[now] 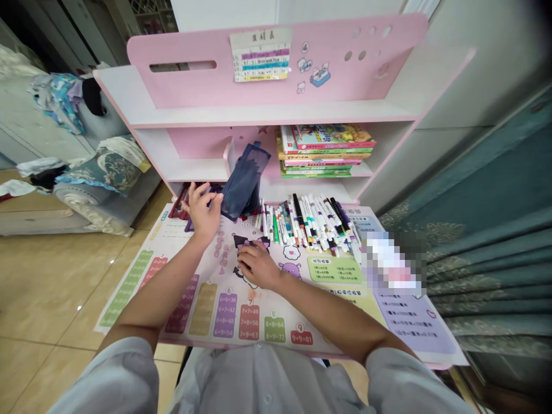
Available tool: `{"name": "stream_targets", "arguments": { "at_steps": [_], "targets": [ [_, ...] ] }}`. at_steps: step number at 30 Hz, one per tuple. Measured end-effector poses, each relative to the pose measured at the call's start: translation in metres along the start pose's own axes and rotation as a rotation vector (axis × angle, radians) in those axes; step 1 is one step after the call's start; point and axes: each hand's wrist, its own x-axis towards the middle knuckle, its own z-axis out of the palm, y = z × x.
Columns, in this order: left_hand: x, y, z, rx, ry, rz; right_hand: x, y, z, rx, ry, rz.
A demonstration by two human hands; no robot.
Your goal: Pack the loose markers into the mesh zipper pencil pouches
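My left hand (202,211) grips the lower corner of a dark blue pencil case (244,179) that stands tilted against the pink desk's lower shelf. My right hand (257,263) rests on the printed desk mat (224,310), fingers curled down on the mat; nothing shows in them. A big heap of several marker pens (308,221) lies on the mat to the right of both hands. Something dark red (179,208) lies under my left hand.
The pink desk (276,69) has an upper shelf and a back panel with a timetable card (261,56). A stack of books (325,150) lies in the right cubby. A sofa with clothes (103,172) stands left; a teal curtain (487,230) hangs right.
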Motion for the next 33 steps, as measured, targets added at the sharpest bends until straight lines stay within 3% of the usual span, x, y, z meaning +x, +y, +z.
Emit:
{"name": "stream_targets", "arguments": {
  "at_steps": [4, 8, 12, 16, 19, 26, 33],
  "targets": [
    [-0.028, -0.004, -0.021, -0.076, 0.039, 0.169, -0.002, -0.015, -0.009, -0.077, 0.135, -0.213],
    [-0.060, -0.010, -0.038, -0.078, -0.027, 0.265, 0.001, -0.034, -0.025, -0.135, 0.239, -0.342],
    [-0.087, -0.015, -0.049, -0.069, -0.107, 0.352, 0.005, -0.047, -0.040, -0.149, 0.269, -0.344],
    [-0.102, -0.020, -0.053, -0.048, -0.113, 0.446, 0.008, -0.048, -0.060, -0.166, 0.251, -0.287],
    [-0.106, -0.027, -0.053, -0.037, -0.128, 0.499, 0.008, -0.034, -0.077, -0.230, 0.274, -0.209],
    [-0.108, -0.042, -0.049, -0.080, -0.106, 0.561, -0.017, 0.030, -0.109, -0.279, 0.202, 0.068],
    [-0.104, -0.054, -0.042, -0.068, -0.123, 0.590, -0.037, 0.056, -0.112, -0.157, 0.096, 0.086]
  ]
}}
